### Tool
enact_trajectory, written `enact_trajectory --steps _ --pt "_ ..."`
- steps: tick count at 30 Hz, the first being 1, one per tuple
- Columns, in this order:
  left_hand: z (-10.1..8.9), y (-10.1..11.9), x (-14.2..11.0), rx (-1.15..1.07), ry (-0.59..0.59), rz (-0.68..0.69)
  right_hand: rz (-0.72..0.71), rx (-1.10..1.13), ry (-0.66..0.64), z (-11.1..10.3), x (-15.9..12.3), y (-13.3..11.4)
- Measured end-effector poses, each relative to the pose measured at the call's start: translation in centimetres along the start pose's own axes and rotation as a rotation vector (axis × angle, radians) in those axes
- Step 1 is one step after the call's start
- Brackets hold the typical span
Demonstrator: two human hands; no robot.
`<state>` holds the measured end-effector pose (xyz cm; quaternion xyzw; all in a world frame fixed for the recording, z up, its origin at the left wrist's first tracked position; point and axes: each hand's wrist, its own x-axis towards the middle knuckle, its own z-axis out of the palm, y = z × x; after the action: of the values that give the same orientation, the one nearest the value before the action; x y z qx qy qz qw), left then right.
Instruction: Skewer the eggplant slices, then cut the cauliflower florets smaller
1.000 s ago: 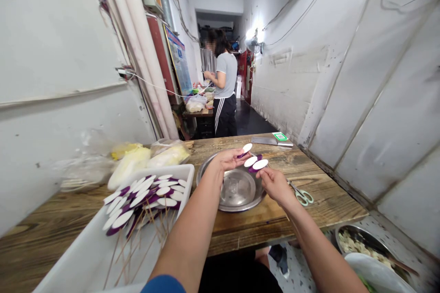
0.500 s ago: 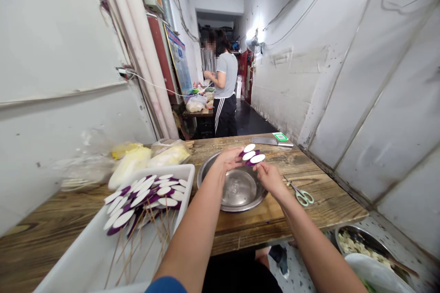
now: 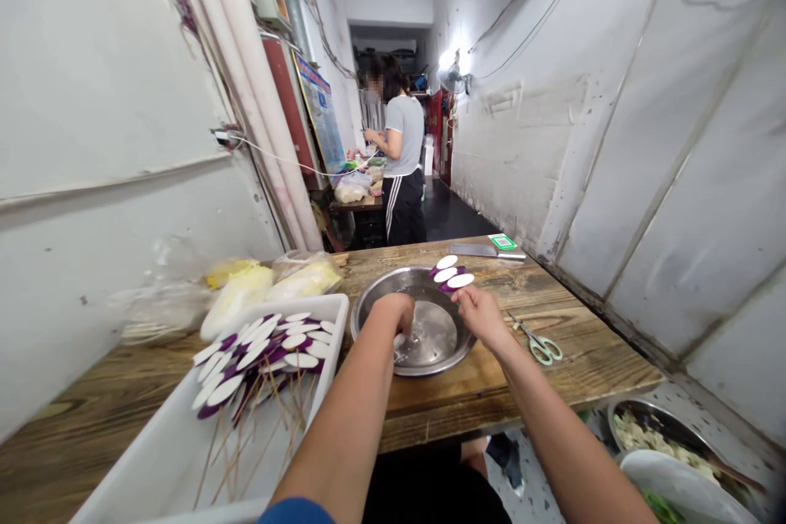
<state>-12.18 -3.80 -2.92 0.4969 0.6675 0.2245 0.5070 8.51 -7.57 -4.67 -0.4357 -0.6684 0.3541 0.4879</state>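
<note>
My right hand (image 3: 482, 313) is closed on a thin skewer that carries three purple-skinned white eggplant slices (image 3: 451, 273), held above the far rim of a round steel bowl (image 3: 374, 303). My left hand (image 3: 396, 315) reaches down into that bowl with the fingers curled over a pale slice at the bottom; whether it grips the slice is hidden. A white plastic tray (image 3: 184, 450) at the left holds several finished eggplant skewers (image 3: 264, 348) with their sticks pointing toward me.
Green-handled scissors (image 3: 540, 345) lie right of the bowl, a cleaver (image 3: 485, 251) at the table's far edge. Bagged vegetables (image 3: 270, 280) sit by the left wall. Bowls of food (image 3: 651, 430) stand on the floor at lower right. Another person (image 3: 402, 160) stands at a far table.
My left hand let go of the top slice and dropped into the steel bowl. The three slices have closed up together on the skewer in my right hand.
</note>
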Motion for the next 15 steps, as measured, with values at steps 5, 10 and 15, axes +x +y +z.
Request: enact_trajectory --steps 5,10,15 --pt "-0.9 0.0 -0.2 0.253 0.012 -0.148 0.021 0.025 -0.003 0.0 0.0 0.0" --pt "2.3 0.0 -0.4 0.472 -0.318 -0.303 0.023 0.026 -0.005 0.0 0.0 -0.1" --pt "3.7 2.2 -1.3 0.58 -0.739 -0.24 0.021 0.037 0.002 -0.1 -0.1 -0.2"
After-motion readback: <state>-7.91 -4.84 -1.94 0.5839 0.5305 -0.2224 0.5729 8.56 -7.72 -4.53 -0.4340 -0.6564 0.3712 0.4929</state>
